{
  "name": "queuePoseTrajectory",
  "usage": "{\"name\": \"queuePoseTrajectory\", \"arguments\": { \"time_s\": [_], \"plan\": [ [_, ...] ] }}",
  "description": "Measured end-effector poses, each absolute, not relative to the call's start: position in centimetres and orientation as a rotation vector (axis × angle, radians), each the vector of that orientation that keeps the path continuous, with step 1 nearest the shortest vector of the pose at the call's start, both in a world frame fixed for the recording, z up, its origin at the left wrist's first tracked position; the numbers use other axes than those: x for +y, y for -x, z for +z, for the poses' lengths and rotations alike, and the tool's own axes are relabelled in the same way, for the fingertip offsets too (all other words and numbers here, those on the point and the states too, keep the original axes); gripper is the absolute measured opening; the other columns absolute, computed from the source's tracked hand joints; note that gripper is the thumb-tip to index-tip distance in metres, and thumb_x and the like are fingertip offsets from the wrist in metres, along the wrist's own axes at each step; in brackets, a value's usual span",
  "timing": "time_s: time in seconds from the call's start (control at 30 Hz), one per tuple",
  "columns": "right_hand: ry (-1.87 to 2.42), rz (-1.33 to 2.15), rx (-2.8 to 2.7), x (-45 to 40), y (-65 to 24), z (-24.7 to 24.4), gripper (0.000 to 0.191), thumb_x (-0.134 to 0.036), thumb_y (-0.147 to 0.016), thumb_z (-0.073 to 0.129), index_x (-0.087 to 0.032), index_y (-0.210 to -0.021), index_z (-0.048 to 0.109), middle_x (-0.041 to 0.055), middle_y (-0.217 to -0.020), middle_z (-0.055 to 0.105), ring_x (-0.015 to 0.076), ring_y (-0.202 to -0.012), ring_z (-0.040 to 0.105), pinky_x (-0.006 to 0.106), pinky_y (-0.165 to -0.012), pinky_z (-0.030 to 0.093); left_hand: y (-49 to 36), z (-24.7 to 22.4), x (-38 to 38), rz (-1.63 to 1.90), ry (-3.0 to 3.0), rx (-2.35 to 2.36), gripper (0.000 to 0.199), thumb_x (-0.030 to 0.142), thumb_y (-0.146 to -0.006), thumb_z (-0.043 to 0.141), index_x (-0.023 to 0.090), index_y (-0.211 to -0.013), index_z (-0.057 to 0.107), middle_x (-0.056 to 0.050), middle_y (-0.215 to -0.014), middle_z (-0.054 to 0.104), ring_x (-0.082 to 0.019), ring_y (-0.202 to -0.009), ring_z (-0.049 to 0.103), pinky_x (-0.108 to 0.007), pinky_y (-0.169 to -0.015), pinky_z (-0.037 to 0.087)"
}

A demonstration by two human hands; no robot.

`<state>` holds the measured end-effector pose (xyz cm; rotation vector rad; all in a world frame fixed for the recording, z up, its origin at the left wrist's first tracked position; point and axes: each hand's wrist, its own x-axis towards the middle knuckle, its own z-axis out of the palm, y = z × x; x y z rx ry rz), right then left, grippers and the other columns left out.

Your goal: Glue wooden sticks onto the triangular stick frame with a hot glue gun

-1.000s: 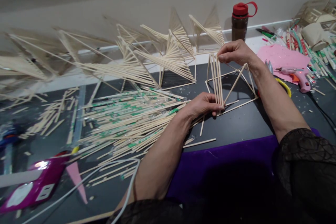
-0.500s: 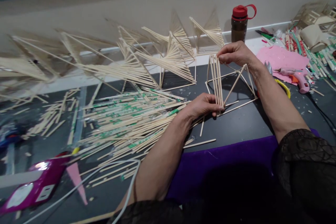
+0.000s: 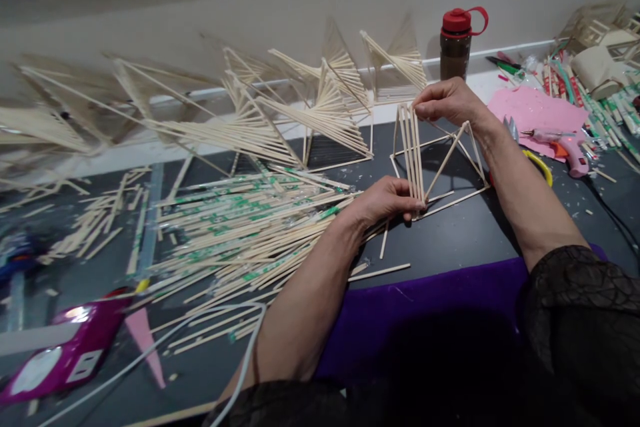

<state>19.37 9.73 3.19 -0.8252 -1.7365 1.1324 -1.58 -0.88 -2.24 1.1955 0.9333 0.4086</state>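
A small open frame of thin wooden sticks [image 3: 453, 153] stands on the dark table, with several upright sticks [image 3: 412, 150] side by side on its left. My left hand [image 3: 387, 201] pinches the lower end of these sticks between thumb and fingers, near the frame's front corner. At their upper end, my right hand [image 3: 445, 101] closes its fingertips on a stick's top. Which single stick each hand grips is hard to make out. One loose stick [image 3: 380, 272] lies in front of my left hand.
Wrapped wooden sticks [image 3: 250, 233] lie heaped left of my hands. Twisted stick models [image 3: 320, 113] line the wall beside a red-lidded bottle [image 3: 455, 47]. To the right are a pink glue gun [image 3: 565, 147], yellow-handled scissors [image 3: 540, 168] and pink foam [image 3: 540, 113]. A white cable [image 3: 185, 323] crosses my left forearm.
Almost nothing differs. Both hands keep their hold on the upright sticks, and the view has shifted very slightly.
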Motion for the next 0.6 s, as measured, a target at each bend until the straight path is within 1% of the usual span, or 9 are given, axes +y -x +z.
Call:
{"name": "queuePoseTrajectory", "arguments": {
  "time_s": [0.07, 0.17, 0.3, 0.47, 0.6],
  "plan": [
    [0.832, 1.139, -1.731, 9.73, -19.40, 3.20, 0.020, -0.029, -0.070, 0.080, -0.011, -0.075, 0.074, 0.0009, -0.063, 0.065, 0.0093, -0.062, 0.058, 0.018, -0.052, 0.042, 1.66, -2.23, -0.85, 0.403, -1.190, 0.923, 0.027, 0.027, -0.059, 0.085, 0.010, -0.074, 0.072, -0.004, -0.065, 0.067, -0.007, -0.049, 0.054, -0.020, -0.048, 0.041],
    [0.849, 1.139, -1.723, 9.57, -19.46, 3.35, 0.020, -0.029, -0.068, 0.081, -0.011, -0.074, 0.074, 0.0005, -0.062, 0.065, 0.0092, -0.061, 0.058, 0.018, -0.052, 0.042, 1.90, -2.13, -0.75, 0.390, -1.181, 0.899, 0.028, 0.026, -0.060, 0.085, 0.010, -0.080, 0.075, -0.006, -0.071, 0.070, -0.008, -0.051, 0.056, -0.021, -0.049, 0.043],
    [0.860, 1.136, -1.730, 9.26, -19.54, 3.64, 0.019, -0.028, -0.071, 0.078, -0.009, -0.073, 0.074, -0.0006, -0.060, 0.065, 0.0070, -0.059, 0.056, 0.019, -0.054, 0.041, 2.13, -1.93, -0.65, 0.384, -1.188, 0.887, 0.033, 0.024, -0.059, 0.085, 0.011, -0.088, 0.076, -0.007, -0.076, 0.072, -0.010, -0.054, 0.058, -0.023, -0.052, 0.046],
    [0.866, 1.141, -1.743, 9.18, -19.64, 3.78, 0.012, -0.018, -0.071, 0.074, -0.009, -0.077, 0.074, 0.0003, -0.063, 0.065, 0.0069, -0.058, 0.054, 0.020, -0.056, 0.042, 1.77, -1.74, -0.88, 0.376, -1.196, 0.938, 0.024, 0.025, -0.060, 0.084, 0.012, -0.077, 0.073, -0.005, -0.069, 0.068, -0.009, -0.051, 0.055, -0.021, -0.048, 0.042],
    [0.859, 1.139, -1.744, 9.25, -19.57, 3.64, 0.011, -0.019, -0.072, 0.074, -0.009, -0.078, 0.074, 0.0001, -0.063, 0.063, 0.0083, -0.060, 0.055, 0.021, -0.057, 0.043, 1.47, -1.81, -1.04, 0.398, -1.179, 0.943, 0.019, 0.023, -0.061, 0.082, 0.012, -0.072, 0.071, -0.003, -0.065, 0.066, -0.007, -0.048, 0.052, -0.020, -0.047, 0.040]
  ]
}}
